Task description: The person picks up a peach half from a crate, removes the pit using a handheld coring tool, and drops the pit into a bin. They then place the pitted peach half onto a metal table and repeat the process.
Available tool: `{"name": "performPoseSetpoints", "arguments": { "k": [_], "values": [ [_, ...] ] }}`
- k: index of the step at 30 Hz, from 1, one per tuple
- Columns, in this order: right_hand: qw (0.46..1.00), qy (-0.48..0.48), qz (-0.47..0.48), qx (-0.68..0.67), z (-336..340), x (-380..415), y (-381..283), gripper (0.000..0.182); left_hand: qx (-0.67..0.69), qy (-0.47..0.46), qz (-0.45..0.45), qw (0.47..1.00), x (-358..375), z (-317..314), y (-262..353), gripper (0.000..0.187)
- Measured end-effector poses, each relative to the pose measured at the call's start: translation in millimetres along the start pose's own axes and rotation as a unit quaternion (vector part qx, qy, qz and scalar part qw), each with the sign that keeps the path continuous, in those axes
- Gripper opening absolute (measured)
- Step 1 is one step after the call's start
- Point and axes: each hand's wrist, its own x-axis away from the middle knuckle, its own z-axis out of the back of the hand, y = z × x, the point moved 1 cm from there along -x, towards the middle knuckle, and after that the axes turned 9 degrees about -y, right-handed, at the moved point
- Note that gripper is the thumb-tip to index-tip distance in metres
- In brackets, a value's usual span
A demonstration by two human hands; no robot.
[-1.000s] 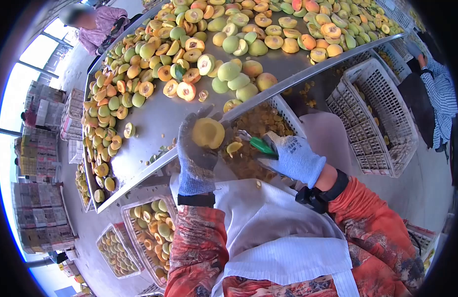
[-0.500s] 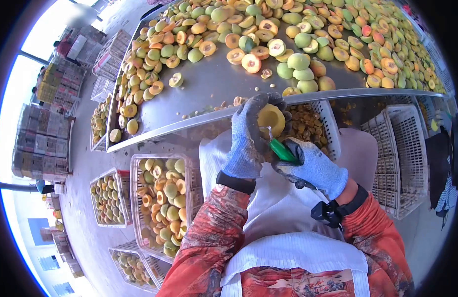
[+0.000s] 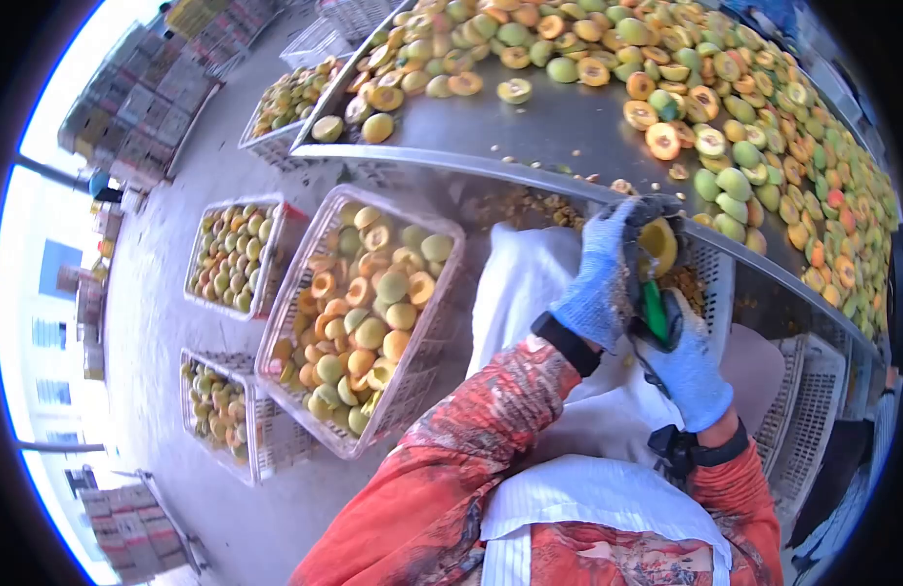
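Note:
A yellow peach half, cut face showing, is gripped in my gloved left hand, whose fingers curl around its far side. Just below it, my gloved right hand is closed around the green handle of a small pitting knife. The knife's metal tip reaches up to the hollow of the fruit; whether it touches the flesh is hard to tell. Both hands are over my lap, at the near edge of the metal table. Many halved peaches are spread across that table.
To my left, a large crate of peach halves stands on the floor, with smaller filled crates beyond it. Under the table edge, a crate holds brown pits and scraps. Other white crates stand at right.
The view has swung to the left, so the table and hands appear farther right and more floor crates show. Both hands keep their hold on the peach half and the knife.

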Motion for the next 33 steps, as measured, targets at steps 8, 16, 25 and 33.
{"name": "performPoseSetpoints", "arguments": {
  "k": [8,16,25,33],
  "values": [
    [0.918,-0.043,-0.146,-0.366,18.6,-1.0,4.5,0.028,0.037,0.154,0.075,0.985,87.0,106.9,105.7,0.026],
    [0.929,-0.049,-0.206,-0.305,33.1,11.9,52.9,0.034,-0.633,0.407,0.374,0.542,408.9,296.3,129.6,0.032],
    [0.866,-0.06,-0.229,-0.44,25.7,0.4,40.6,0.025,-0.67,0.188,0.586,0.415,397.2,328.9,116.2,0.029],
    [0.819,0.019,-0.257,-0.512,44.7,35.4,84.8,0.029,-0.793,0.046,0.013,0.607,41.3,183.2,118.6,0.014]
  ]
}}
